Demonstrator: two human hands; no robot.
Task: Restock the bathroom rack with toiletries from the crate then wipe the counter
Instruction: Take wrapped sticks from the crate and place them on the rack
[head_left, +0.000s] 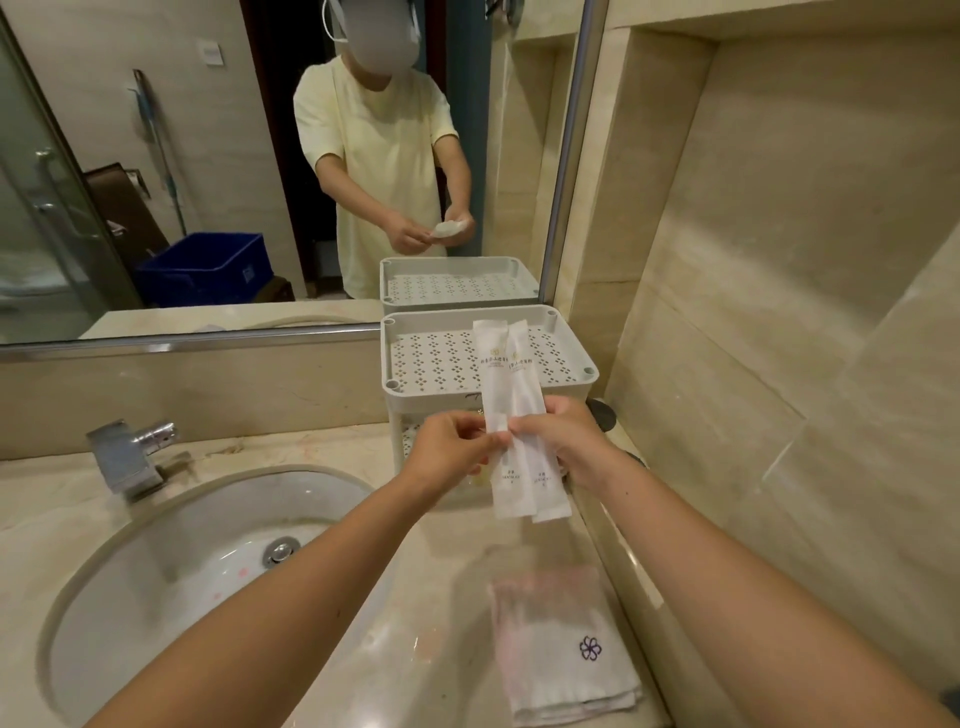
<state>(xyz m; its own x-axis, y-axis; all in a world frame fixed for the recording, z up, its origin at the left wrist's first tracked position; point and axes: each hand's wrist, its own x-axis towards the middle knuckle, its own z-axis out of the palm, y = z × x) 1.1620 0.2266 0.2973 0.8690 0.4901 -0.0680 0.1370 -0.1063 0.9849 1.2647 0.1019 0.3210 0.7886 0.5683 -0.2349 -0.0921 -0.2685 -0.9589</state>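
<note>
White sachets (511, 374), 2 of them, long and flat, stand nearly upright in the air just in front of the rack (436, 397), one overlapping the other. The left hand (447, 447) pinches them at mid-length between thumb and fingertips, and the right hand (566, 441) pinches them from the other side, so each grip is closed on the packets. The rack's perforated top tray shows nothing in it. Its lower shelf is mostly hidden behind the hands, so I cannot tell what it holds.

The step in hand looks like squaring the 2 packets before they go into the top tray. To do it well, line up the bottom edges and keep both printed faces turned the same way. Keep the pinch light, since thin wrappers probably crease easily. Lift them over the raised rim rather than dragging across it, then lay them flat side by side along 1 edge, leaving room for more items.

The blue crate (208, 270) shows only in the mirror. The folded cloth (561, 649) lies on the tabletop (447, 571) right of the sink (156, 571), ready for wiping afterwards.
</note>
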